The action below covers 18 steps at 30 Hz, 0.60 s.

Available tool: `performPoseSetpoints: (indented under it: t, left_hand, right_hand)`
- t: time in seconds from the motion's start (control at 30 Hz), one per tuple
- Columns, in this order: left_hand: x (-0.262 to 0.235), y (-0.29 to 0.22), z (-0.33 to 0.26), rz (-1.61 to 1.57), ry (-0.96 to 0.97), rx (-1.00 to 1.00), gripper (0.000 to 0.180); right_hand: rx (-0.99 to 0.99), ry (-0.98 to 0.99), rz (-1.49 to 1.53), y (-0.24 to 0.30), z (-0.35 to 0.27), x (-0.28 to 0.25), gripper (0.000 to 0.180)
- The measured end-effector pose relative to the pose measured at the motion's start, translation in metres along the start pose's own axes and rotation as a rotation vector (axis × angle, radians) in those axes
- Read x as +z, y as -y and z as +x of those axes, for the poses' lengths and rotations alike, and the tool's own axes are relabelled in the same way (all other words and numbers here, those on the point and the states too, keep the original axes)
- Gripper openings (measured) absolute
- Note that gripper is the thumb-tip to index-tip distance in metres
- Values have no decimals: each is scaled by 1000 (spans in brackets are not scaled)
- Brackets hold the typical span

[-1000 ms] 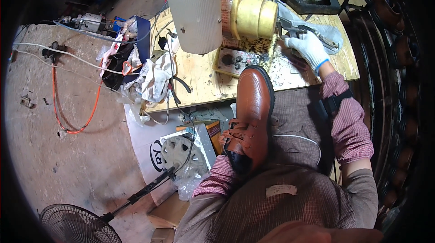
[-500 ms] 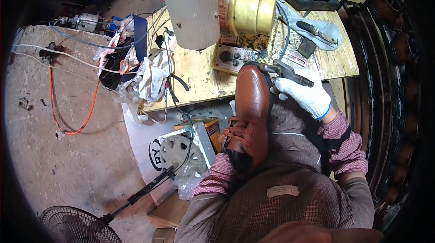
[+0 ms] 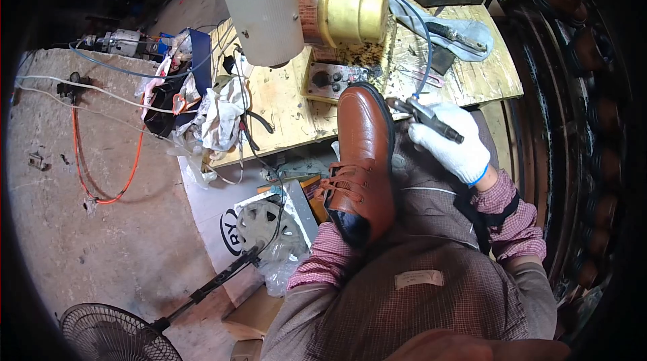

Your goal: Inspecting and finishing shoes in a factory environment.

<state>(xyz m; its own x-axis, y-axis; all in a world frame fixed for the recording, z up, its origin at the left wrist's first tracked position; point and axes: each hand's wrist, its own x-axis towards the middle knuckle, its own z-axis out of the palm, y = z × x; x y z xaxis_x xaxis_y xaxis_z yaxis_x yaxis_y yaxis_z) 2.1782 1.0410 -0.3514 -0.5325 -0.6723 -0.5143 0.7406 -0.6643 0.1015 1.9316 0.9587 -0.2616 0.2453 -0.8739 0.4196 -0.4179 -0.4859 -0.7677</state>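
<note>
Right hand point(image 3: 450, 142), gloved, grips a tool point(image 3: 431, 118) at the shoe's point(image 3: 362, 159) 2 o'clock; left hand hidden beneath the shoe, grip undeterminable.

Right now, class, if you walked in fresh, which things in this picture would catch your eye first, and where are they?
The brown shoe stands out at centre, resting over the person's lap with its toe cap toward the camera. Just to its right, the right hand in a white glove grips a dark tool with a hose. Above, a big pale cylinder hangs over the workbench.
</note>
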Motion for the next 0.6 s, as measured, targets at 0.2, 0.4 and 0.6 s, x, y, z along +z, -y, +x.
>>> performPoseSetpoints:
  t: [0.2, 0.4, 0.6]
  left_hand:
    - [8, 7, 0, 76, -5, 2, 50]
    - [14, 10, -3, 124, -20, 19, 50]
    - [23, 8, 2, 177, -41, 16, 50]
  right_hand:
    - [324, 92, 294, 2, 22, 13, 25]
    - [235, 54, 209, -1, 15, 15, 25]
    - [137, 6, 162, -1, 20, 20, 25]
